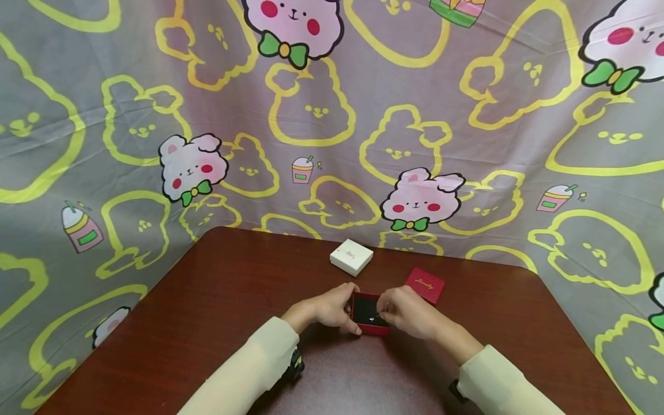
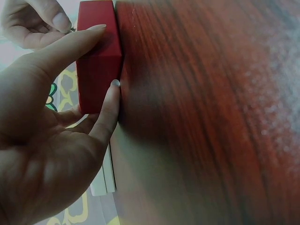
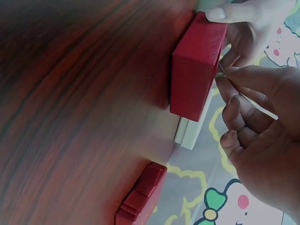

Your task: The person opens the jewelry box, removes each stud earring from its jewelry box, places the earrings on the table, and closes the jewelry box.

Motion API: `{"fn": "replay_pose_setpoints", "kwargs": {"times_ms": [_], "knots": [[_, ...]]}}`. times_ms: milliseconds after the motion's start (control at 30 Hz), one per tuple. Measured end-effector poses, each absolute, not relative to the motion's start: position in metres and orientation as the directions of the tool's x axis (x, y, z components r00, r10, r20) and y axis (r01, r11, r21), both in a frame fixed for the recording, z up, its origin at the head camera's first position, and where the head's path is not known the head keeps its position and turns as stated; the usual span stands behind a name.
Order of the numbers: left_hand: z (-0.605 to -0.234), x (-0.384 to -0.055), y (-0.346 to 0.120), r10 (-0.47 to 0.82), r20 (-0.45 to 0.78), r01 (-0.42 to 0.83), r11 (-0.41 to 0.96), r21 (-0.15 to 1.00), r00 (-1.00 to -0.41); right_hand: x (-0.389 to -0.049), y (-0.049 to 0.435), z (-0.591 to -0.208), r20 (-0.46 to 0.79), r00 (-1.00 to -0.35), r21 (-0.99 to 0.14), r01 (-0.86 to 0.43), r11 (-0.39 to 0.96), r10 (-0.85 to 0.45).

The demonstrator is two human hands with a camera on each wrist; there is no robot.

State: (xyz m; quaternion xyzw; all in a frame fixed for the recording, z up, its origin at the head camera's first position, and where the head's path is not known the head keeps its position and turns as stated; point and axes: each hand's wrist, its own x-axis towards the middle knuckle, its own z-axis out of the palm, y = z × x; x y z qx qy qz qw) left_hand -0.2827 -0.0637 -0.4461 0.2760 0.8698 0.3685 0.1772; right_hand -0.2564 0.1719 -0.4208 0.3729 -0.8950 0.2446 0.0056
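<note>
An open red jewelry box with a black insert sits on the table. My left hand grips its left side, with the thumb along the near wall and other fingers around the far side. On the insert lies a small silver jewelry piece; a thin strand seems to run from it toward my right hand. Thumb and index finger of that hand pinch something tiny and thin at the box's opening. Its exact kind is too small to tell.
Behind the right hand lies the red lid with gold lettering. A white box stands farther back on the brown table. A patterned curtain hangs close around the table's back and sides.
</note>
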Motion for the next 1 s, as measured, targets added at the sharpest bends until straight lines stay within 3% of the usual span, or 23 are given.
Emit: {"fn": "replay_pose_setpoints", "kwargs": {"times_ms": [1000], "knots": [[-0.446,-0.280,-0.062,0.606,-0.075,0.385,0.591,0.709,-0.792,-0.223,0.168,-0.420,0.186,-0.692,-0.495,-0.679,0.542,-0.697]]}}
